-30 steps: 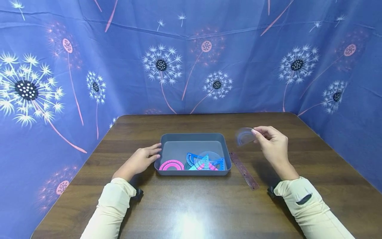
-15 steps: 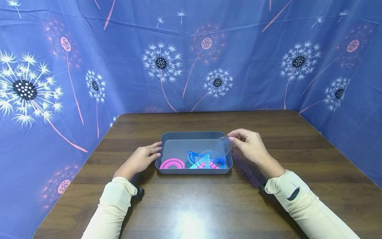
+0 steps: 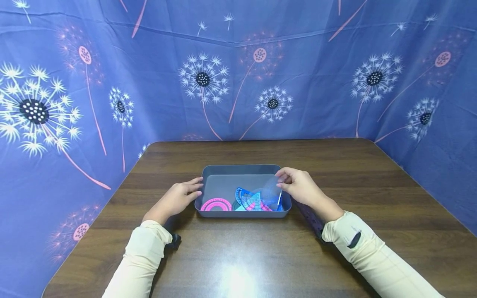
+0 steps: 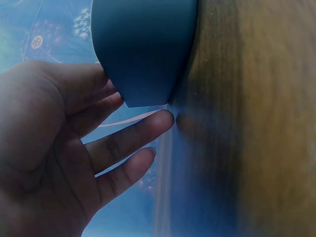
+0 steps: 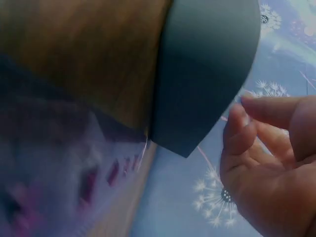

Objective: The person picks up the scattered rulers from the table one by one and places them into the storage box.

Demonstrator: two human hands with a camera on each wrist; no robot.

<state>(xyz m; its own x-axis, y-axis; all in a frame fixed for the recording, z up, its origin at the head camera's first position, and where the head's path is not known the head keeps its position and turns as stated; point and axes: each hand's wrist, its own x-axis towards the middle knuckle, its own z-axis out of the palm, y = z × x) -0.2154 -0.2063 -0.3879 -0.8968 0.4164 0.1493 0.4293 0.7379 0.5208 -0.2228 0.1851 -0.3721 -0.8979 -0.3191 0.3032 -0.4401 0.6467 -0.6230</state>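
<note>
A clear protractor (image 3: 270, 191), blurred, hangs tilted inside the right part of the grey tray (image 3: 242, 214). My right hand (image 3: 299, 187) pinches it between thumb and fingers over the tray's right rim. Below it lie a blue protractor (image 3: 242, 197), a light-blue set square (image 3: 255, 202) and other overlapping pieces. A pink protractor (image 3: 217, 204) lies apart at the tray's front left. With fairly straight fingers, my left hand (image 3: 175, 201) touches the tray's left end. The left wrist view shows those fingers (image 4: 133, 133) spread beside the tray wall.
A purple see-through ruler (image 3: 308, 216) lies on the brown wooden table (image 3: 238, 248), right of the tray and partly under my right forearm. It looms blurred in the right wrist view. Blue dandelion-patterned cloth (image 3: 231, 82) hangs behind and at the sides.
My right hand has carried the clear protractor leftward from above the table, over the right rim and down into the tray. My left hand stays at the tray's left end.
</note>
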